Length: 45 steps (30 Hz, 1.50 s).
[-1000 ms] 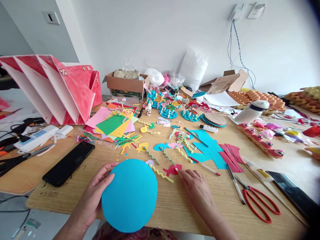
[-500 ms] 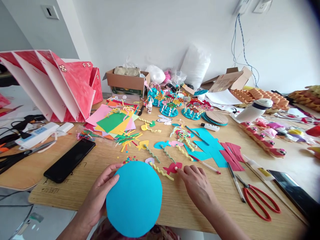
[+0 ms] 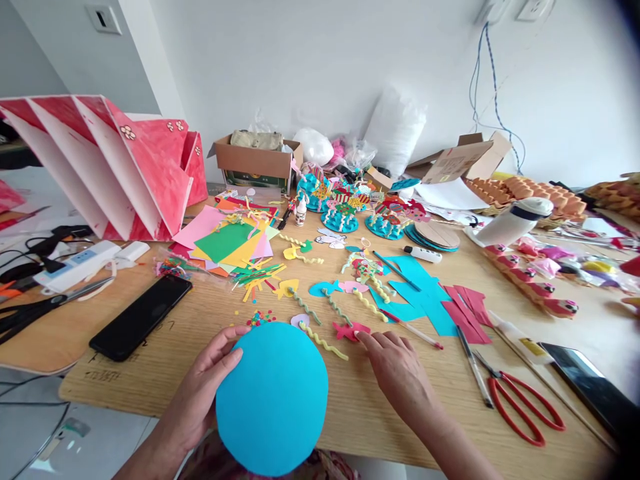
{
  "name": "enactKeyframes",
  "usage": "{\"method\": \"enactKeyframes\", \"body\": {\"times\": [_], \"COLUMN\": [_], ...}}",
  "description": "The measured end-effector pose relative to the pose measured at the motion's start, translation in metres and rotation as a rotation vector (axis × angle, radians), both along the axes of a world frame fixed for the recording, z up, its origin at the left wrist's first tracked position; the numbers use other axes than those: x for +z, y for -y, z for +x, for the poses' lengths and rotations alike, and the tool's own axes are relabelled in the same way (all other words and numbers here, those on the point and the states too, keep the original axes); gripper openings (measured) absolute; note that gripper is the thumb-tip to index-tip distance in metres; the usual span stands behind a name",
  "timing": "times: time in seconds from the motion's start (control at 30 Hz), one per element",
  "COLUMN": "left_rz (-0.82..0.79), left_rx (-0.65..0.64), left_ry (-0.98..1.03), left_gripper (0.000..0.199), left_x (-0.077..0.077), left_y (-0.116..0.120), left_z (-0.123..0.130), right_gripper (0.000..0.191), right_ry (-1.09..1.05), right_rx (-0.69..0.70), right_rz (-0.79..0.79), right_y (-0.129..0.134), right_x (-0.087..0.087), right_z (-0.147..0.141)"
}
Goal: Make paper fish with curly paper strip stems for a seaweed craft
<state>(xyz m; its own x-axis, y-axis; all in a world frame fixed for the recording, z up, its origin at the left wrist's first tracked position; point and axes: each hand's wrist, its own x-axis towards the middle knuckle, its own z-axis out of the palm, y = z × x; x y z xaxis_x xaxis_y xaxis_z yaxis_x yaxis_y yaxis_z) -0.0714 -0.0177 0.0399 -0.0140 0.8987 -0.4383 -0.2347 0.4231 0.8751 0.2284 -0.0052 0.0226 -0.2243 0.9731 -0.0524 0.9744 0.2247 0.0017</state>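
Observation:
My left hand grips the left edge of a round blue disc above the table's front edge. Fingertips of my right hand touch the right end of a red paper fish lying flat on the table; its fingers are bent together, and whether they pinch anything is hidden. Just left of that fish lies a wavy yellow strip with a pale paper piece at its end. Behind are a blue paper fish, a pink one and a yellow one, with wavy strips beside them.
Red-handled scissors, a pen and blue paper offcuts lie at the right. A black phone is at the left. Coloured sheets, a glue bottle and decorated blue discs stand farther back.
The view has shifted slightly. The red fish has turned a little under my right fingertips, which remain at its right end. My left hand still holds the disc.

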Motion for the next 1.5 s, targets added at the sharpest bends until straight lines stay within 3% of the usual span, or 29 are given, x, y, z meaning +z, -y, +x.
{"method": "enactKeyframes", "body": {"times": [0.4, 1.0, 1.27, 1.5], "left_rz": [-0.002, 0.016, 0.015, 0.003], "left_rx": [0.011, -0.005, -0.019, -0.031], "left_ry": [-0.006, -0.002, 0.028, -0.019], "left_gripper": [0.044, 0.044, 0.045, 0.044], "left_x": [-0.002, -0.002, -0.006, -0.003], "left_y": [-0.001, 0.002, 0.003, 0.002], "left_z": [0.001, 0.0, -0.002, -0.002], "right_gripper": [0.035, 0.035, 0.028, 0.021], "right_ry": [0.025, -0.227, -0.168, -0.133], "right_rx": [-0.002, -0.07, -0.143, -0.1], "right_rz": [-0.045, -0.134, -0.104, -0.094], "right_y": [-0.003, -0.013, -0.013, -0.005], "right_x": [0.003, 0.0, 0.005, 0.014], "right_z": [0.001, 0.008, 0.006, 0.012]}}
